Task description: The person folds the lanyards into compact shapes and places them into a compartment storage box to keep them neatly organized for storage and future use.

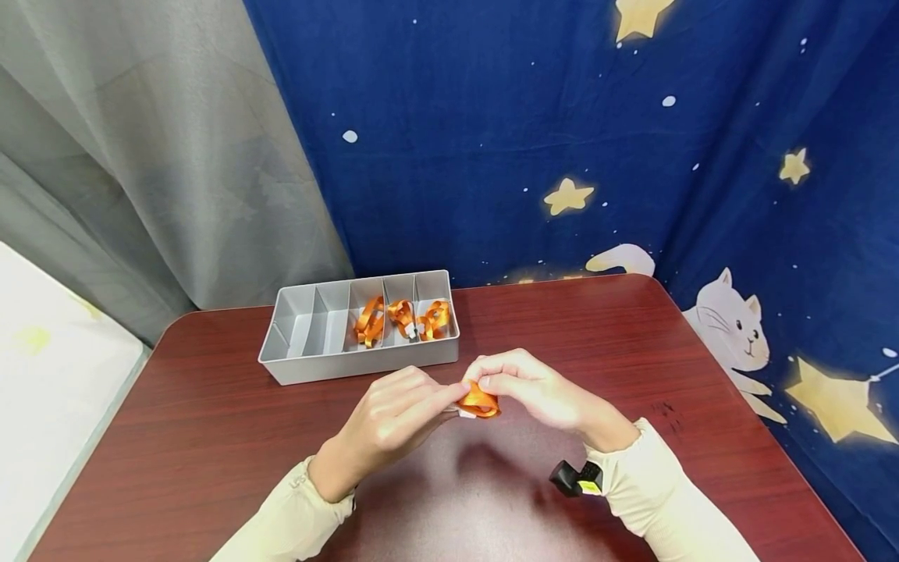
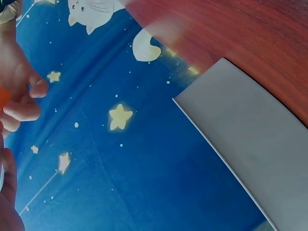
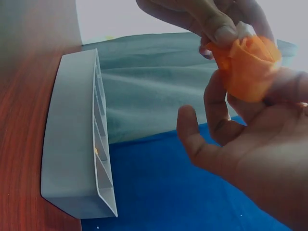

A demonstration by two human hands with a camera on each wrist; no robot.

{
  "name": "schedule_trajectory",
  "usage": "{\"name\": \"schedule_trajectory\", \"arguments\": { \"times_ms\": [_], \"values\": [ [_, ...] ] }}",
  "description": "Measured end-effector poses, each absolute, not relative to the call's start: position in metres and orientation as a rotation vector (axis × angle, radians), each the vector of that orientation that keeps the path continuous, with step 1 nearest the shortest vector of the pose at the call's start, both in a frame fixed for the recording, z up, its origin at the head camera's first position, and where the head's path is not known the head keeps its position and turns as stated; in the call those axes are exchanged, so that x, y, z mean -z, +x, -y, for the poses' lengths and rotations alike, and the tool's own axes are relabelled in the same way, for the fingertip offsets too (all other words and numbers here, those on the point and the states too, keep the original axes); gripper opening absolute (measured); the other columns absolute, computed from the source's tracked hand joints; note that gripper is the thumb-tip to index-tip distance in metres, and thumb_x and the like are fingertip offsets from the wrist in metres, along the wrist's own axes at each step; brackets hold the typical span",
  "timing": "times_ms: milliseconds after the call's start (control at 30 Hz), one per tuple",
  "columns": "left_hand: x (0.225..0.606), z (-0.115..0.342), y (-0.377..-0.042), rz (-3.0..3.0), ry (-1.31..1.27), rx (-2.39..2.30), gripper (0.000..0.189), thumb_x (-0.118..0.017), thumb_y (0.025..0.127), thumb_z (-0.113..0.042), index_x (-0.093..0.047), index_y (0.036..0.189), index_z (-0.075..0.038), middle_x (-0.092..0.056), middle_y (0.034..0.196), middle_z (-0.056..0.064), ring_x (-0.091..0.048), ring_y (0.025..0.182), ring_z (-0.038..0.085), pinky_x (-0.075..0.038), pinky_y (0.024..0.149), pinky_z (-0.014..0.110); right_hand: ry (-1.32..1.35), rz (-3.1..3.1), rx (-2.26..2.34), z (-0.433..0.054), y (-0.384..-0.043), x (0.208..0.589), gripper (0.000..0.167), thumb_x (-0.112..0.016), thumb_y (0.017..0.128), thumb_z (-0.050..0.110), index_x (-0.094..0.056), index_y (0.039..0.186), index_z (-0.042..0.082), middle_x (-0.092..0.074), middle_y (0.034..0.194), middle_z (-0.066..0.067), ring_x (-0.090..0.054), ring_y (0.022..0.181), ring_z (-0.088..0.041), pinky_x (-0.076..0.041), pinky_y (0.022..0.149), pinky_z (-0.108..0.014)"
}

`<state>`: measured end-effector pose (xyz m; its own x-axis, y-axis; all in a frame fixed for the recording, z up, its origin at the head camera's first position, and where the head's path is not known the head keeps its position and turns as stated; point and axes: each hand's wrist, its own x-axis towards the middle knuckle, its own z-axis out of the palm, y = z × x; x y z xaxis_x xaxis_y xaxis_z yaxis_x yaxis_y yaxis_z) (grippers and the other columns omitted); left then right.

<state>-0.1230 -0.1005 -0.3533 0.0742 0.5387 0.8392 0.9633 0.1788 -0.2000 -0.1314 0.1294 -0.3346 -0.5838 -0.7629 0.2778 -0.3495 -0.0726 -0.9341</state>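
A coiled orange ribbon [image 1: 481, 401] is held between both hands above the middle of the table. My left hand [image 1: 396, 414] pinches its left edge; the thumb shows on the coil in the right wrist view. From the other side, my right hand [image 1: 544, 394] grips the ribbon [image 3: 248, 77] with fingers curled about its lower part. A small white piece [image 3: 244, 30] sticks out at the top of the coil, though its kind is unclear. The left wrist view catches only a sliver of ribbon [image 2: 4, 97] beside the right hand [image 2: 21, 84].
Beyond the hands, a grey divided tray [image 1: 365, 361] stands near the table's back edge. Orange ribbon bundles [image 1: 370, 321] lie in three of its compartments, toward the right. A blue star-patterned curtain [image 1: 477, 140] and a grey curtain [image 1: 190, 156] hang behind the reddish-brown table [image 1: 211, 445].
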Motion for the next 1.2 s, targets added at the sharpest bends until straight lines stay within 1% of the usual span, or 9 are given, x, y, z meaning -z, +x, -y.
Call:
{"name": "schedule_trajectory", "arguments": {
  "times_ms": [67, 200, 467, 633, 733, 933, 1100, 1200],
  "values": [
    [0.3534, 0.1019, -0.1232, 1.583, -1.475, 0.614, 0.022, -0.063, 0.097, -0.005, -0.068, 0.116, 0.004, -0.071, 0.088, 0.002, -0.062, 0.071, 0.011, -0.051, 0.065, 0.024, -1.236, -1.882, 1.674, -0.1309, -0.1328, 0.3349, 0.021, -0.045, 0.1, -0.003, -0.066, 0.103, -0.005, -0.061, 0.089, -0.009, -0.056, 0.083, -0.014, -0.047, 0.074, -0.026],
    [0.353, 0.1045, -0.1237, 1.574, -1.486, 0.612, 0.021, -0.06, 0.097, -0.001, -0.068, 0.115, 0.005, -0.07, 0.088, 0.002, -0.062, 0.073, 0.012, -0.052, 0.067, 0.025, -1.218, -1.888, 1.641, -0.1309, -0.1338, 0.3347, 0.019, -0.049, 0.102, 0.001, -0.068, 0.103, 0.0, -0.063, 0.089, -0.006, -0.058, 0.083, -0.014, -0.049, 0.073, -0.025],
    [0.3553, 0.1062, -0.1245, 1.565, -1.499, 0.609, 0.019, -0.059, 0.098, 0.001, -0.069, 0.113, 0.006, -0.07, 0.089, 0.004, -0.062, 0.074, 0.014, -0.052, 0.067, 0.025, -1.169, -1.804, 1.653, -0.1282, -0.1314, 0.3355, 0.017, -0.049, 0.103, 0.004, -0.064, 0.1, -0.001, -0.059, 0.081, -0.01, -0.056, 0.078, -0.014, -0.048, 0.07, -0.025],
    [0.3561, 0.1064, -0.1249, 1.546, -1.513, 0.586, 0.019, -0.058, 0.098, 0.002, -0.069, 0.112, 0.006, -0.069, 0.088, 0.004, -0.061, 0.073, 0.014, -0.052, 0.067, 0.024, -1.155, -1.768, 1.664, -0.1286, -0.1316, 0.3352, 0.015, -0.051, 0.101, 0.0, -0.066, 0.1, -0.002, -0.062, 0.083, -0.012, -0.059, 0.079, -0.017, -0.051, 0.072, -0.026],
    [0.3562, 0.1065, -0.1247, 1.518, -1.533, 0.559, 0.018, -0.057, 0.098, 0.002, -0.069, 0.111, 0.007, -0.069, 0.088, 0.006, -0.061, 0.072, 0.015, -0.052, 0.068, 0.025, -1.18, -1.785, 1.646, -0.1302, -0.1328, 0.3347, 0.014, -0.055, 0.099, -0.001, -0.068, 0.101, -0.002, -0.066, 0.086, -0.014, -0.061, 0.081, -0.018, -0.053, 0.073, -0.027],
    [0.3556, 0.1051, -0.1236, 1.452, -1.56, 0.51, 0.017, -0.057, 0.098, 0.003, -0.069, 0.109, 0.007, -0.07, 0.089, 0.009, -0.062, 0.07, 0.016, -0.053, 0.068, 0.025, -1.169, -1.856, 1.609, -0.1338, -0.1327, 0.3337, 0.013, -0.062, 0.095, 0.001, -0.072, 0.104, -0.002, -0.072, 0.101, -0.011, -0.068, 0.085, -0.015, -0.057, 0.075, -0.03],
    [0.3565, 0.1049, -0.1229, 1.424, -1.565, 0.496, 0.018, -0.055, 0.098, 0.005, -0.068, 0.109, 0.008, -0.07, 0.089, 0.01, -0.062, 0.07, 0.017, -0.053, 0.067, 0.026, -1.146, -1.82, 1.619, -0.134, -0.1314, 0.3359, 0.013, -0.063, 0.095, 0.0, -0.072, 0.104, -0.002, -0.072, 0.101, -0.012, -0.069, 0.087, -0.017, -0.057, 0.076, -0.031],
    [0.3567, 0.1048, -0.1222, 1.418, -1.567, 0.497, 0.018, -0.054, 0.098, 0.006, -0.068, 0.109, 0.008, -0.07, 0.088, 0.009, -0.062, 0.069, 0.017, -0.053, 0.066, 0.026, -1.131, -1.781, 1.645, -0.1333, -0.13, 0.337, 0.008, -0.062, 0.095, -0.001, -0.068, 0.099, -0.004, -0.072, 0.1, -0.015, -0.068, 0.093, -0.02, -0.057, 0.081, -0.033]
  ]
}}
